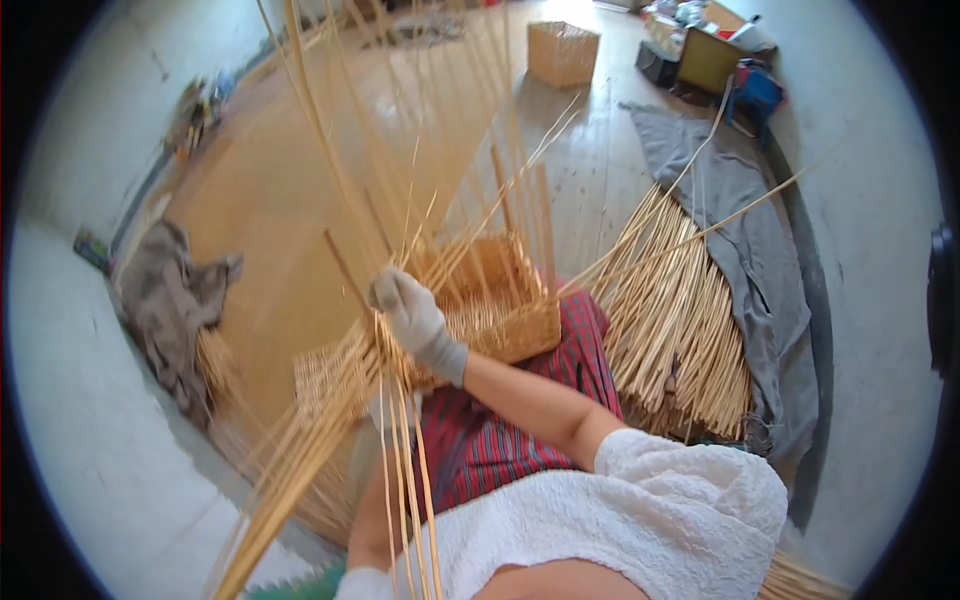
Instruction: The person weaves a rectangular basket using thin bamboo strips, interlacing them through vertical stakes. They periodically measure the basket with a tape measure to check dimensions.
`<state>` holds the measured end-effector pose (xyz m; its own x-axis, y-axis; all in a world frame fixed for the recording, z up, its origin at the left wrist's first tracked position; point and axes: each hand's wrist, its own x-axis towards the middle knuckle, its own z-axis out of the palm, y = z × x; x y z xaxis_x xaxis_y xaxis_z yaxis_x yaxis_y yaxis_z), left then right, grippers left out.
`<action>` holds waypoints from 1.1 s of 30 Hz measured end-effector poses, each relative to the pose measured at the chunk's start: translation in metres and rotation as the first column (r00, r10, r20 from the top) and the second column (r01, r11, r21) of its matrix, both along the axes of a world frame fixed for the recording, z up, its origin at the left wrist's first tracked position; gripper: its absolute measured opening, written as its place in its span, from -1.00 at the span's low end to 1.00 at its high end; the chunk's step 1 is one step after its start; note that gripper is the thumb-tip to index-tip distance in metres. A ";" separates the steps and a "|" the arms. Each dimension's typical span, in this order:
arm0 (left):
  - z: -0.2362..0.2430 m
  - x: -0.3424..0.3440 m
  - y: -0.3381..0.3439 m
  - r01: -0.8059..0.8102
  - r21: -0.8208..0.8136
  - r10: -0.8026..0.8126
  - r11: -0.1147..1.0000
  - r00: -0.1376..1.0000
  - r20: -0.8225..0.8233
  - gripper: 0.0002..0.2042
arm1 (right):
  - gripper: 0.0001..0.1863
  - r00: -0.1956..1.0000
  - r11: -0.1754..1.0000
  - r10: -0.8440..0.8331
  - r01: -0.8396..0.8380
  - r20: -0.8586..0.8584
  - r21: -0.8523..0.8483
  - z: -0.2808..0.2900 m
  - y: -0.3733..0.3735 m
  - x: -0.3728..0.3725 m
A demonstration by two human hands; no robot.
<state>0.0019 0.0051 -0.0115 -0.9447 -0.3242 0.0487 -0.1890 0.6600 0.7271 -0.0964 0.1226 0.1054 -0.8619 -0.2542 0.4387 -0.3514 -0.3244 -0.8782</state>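
Observation:
A half-woven rectangular wicker basket point(520, 335) rests on my lap, with tall pale strands and several thicker corner sticks standing up from it. At its left corner, my right hand point(412, 315), in a white glove, is closed around wicker strands beside a corner stick point(345, 265). My left hand point(384, 406), also gloved, is lower down beside the basket. Strands and the basket hide most of it, so its fingers do not show. A thick sheaf of loose strands point(290, 460) slants down to the lower left from the basket's corner.
A large bundle of wicker rods point(675, 330) lies to the right beside a grey cloth point(765, 300). Another crumpled cloth point(165, 300) is at the left. A finished-looking woven box point(562, 54) stands on the far floor, with piled household things point(710, 60) at the far right.

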 end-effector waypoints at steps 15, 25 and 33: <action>-0.001 0.056 0.024 0.054 -0.236 -0.076 0.970 0.993 -0.087 -0.37 | -0.88 0.800 0.994 -0.114 0.094 0.589 0.064 -0.106 0.136 0.010; -0.011 -0.026 0.067 -0.188 0.749 0.234 0.635 0.971 0.045 -0.72 | -0.52 0.970 0.999 0.007 -0.017 0.244 0.039 -0.082 0.064 -0.016; -0.010 -0.034 0.064 -0.323 0.688 0.246 0.650 0.946 0.211 -0.88 | -0.62 0.994 0.966 -0.103 0.092 0.031 0.240 -0.102 0.096 -0.002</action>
<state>-0.0320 0.0691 -0.0211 -0.7875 -0.4783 -0.3886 -0.3684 -0.1401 0.9191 -0.0987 0.2187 0.0033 -0.9045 -0.2607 0.3376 -0.3310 -0.0702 -0.9410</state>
